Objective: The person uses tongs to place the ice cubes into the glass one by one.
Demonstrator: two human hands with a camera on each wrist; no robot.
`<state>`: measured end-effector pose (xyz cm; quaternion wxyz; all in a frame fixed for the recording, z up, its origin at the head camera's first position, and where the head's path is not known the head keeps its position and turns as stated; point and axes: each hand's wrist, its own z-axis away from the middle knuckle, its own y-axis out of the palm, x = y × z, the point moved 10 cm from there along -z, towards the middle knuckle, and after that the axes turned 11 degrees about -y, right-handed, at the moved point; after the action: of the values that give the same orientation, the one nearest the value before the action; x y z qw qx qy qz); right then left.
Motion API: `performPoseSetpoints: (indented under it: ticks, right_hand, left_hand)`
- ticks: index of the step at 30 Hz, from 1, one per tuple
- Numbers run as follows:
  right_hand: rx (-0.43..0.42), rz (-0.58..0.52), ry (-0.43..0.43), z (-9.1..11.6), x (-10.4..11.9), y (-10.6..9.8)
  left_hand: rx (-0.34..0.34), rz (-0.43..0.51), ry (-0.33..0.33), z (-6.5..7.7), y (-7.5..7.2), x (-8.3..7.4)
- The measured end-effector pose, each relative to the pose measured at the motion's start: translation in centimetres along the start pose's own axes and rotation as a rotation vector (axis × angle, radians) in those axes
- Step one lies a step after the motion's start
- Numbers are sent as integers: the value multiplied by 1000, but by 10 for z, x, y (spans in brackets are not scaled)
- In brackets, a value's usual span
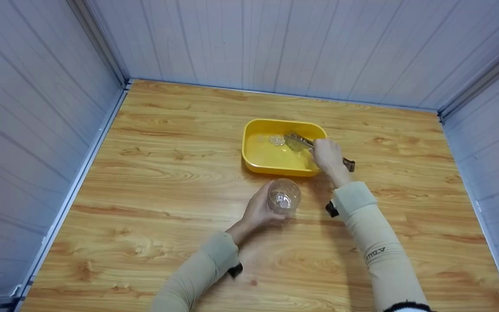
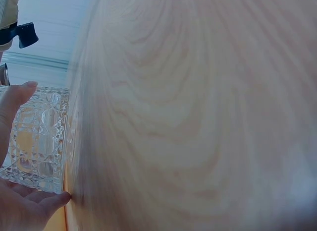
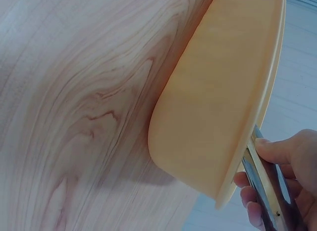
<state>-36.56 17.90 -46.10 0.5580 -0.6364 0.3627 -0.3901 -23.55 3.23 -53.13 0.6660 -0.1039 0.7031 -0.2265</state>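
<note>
My right hand (image 1: 328,157) grips a pair of metal tongs (image 3: 267,184), fingers on one side and thumb on the other. The front ends of the tongs reach down into a yellow basin (image 1: 271,164), beside a small cluster of clear ice-like pieces (image 1: 277,140). Nearer to me, my left hand (image 1: 259,206) holds a clear glass (image 1: 284,198) upright, thumb and fingers round its side. In the left wrist view the glass (image 2: 42,142) shows a cut, faceted pattern. The basin's outer wall (image 3: 208,92) fills much of the right wrist view.
Everything stands on a wood-grain table (image 1: 180,173). Pale panels enclose it at the back (image 1: 267,47), on the left (image 1: 24,130) and on the right (image 1: 492,173). The glass is just in front of the basin's near rim.
</note>
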Motion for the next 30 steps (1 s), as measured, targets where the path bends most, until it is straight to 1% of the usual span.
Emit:
performPoseSetpoints:
  ticks: [5, 11, 19, 21, 28, 30]
  right_hand:
    - [16, -8, 16, -1, -2, 2]
    - [2, 2, 14, -1, 0, -1]
    - [16, -5, 13, -1, 1, 0]
    - [20, -8, 12, -1, 0, 1]
    - [13, 2, 2, 1, -2, 2]
    - [18, -2, -1, 1, -2, 2]
  left_hand:
    - [-3, 6, 15, 0, 0, -1]
    - [0, 19, 4, 0, 0, -1]
    - [7, 45, -4, -1, 0, 0]
    - [9, 52, -4, -1, 1, 0]
    - [9, 35, 8, 0, 1, -1]
    - [12, 51, 9, 0, 1, -1]
